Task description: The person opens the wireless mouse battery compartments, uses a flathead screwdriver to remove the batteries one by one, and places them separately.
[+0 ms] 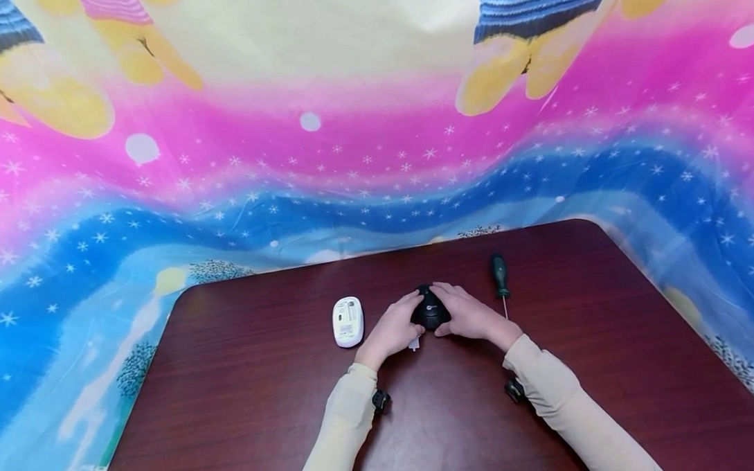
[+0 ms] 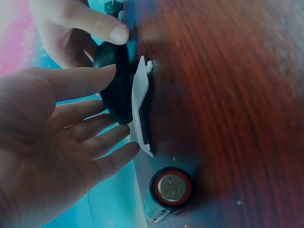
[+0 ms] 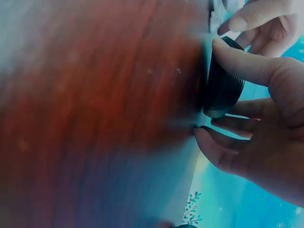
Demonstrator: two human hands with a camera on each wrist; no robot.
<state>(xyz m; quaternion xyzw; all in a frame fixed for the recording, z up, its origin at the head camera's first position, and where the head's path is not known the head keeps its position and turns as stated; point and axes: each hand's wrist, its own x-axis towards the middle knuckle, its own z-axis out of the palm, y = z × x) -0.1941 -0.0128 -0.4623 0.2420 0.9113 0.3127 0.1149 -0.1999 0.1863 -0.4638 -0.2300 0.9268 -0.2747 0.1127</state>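
Both hands hold a black mouse [image 1: 431, 310] with a small pale logo, on the dark wood table. My left hand [image 1: 394, 326] grips its left side; in the left wrist view, the thumb lies on the near face and the fingers spread beyond it. On the opposite side, my right hand [image 1: 473, 315] has its thumb against the ribbed edge of the mouse [image 3: 225, 80], fingers behind. A thin white cover [image 2: 139, 104] lies beside the left fingertips. Near it is a battery [image 2: 171, 190], its flat metal end toward the camera.
Left of the hands, a white mouse [image 1: 347, 322] lies with its underside up, showing an open compartment. A green-handled screwdriver [image 1: 500, 276] lies beyond the right hand, its shaft toward the wrist. A patterned cloth [image 1: 374, 159] hangs behind the table [image 1: 264, 406].
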